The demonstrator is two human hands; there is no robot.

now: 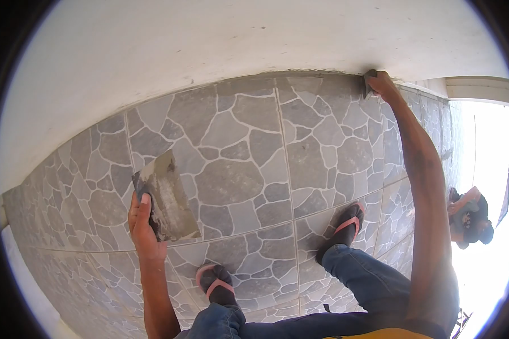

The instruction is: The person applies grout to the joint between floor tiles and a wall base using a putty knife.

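My left hand [145,225] grips the edge of a flat rectangular board [174,198], with the thumb on its upper face. Grey-beige mortar is smeared across that face. My right hand [384,87] reaches out to the foot of the white wall [254,34], fingers closed around a small grey flat scraper [369,83]. The scraper touches the seam between wall and floor, and its exact shape is partly hidden by the fingers. A strip of wet-looking grey mortar [308,75] runs along this seam to the left of the scraper.
Stone-patterned tiles [229,181] with straight joints cover the floor. My feet in pink-strapped flip-flops [215,277] stand apart on them. At the right, another person [470,217] is in a bright area beyond the floor. A pale ledge [481,89] lies at the upper right.
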